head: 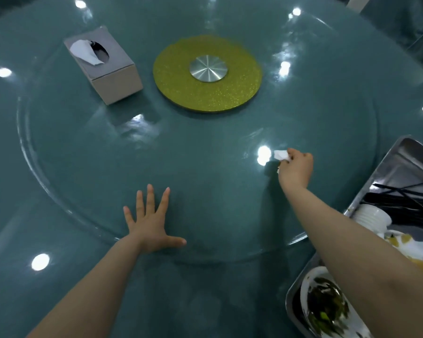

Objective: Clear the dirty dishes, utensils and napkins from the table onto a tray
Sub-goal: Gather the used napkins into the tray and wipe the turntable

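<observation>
Fingers of the right hand [296,168] pinched a small crumpled white napkin [281,155] just above the glossy teal table [59,276], near a bright ceiling-light reflection on the glass turntable [205,181]. The left hand [149,223] lay open and flat on the turntable, fingers spread wide and palm down, holding nothing, well apart from the right.

At the right edge of the table sat a metal tray [398,164], its near part crossed by the right forearm. The tray carried black chopsticks [405,203] heaped along its far side, a stack of small white cups or bowls [373,217] just beside them, a white plate [408,250] smeared with yellow food remains, and, nearest the camera, another white dish [325,303] holding dark green leftovers, blurred at the frame's lower edge.

Farther across the table, a gold glitter-finished disc [181,93] with a brushed silver hub [208,68] marked the centre of the turntable. To its left stood a grey tissue box [112,76], a white tissue [83,51] poking from the oval slot in its top. The napkin in the right hand was between the gold disc and the tray, closer to the tray.
</observation>
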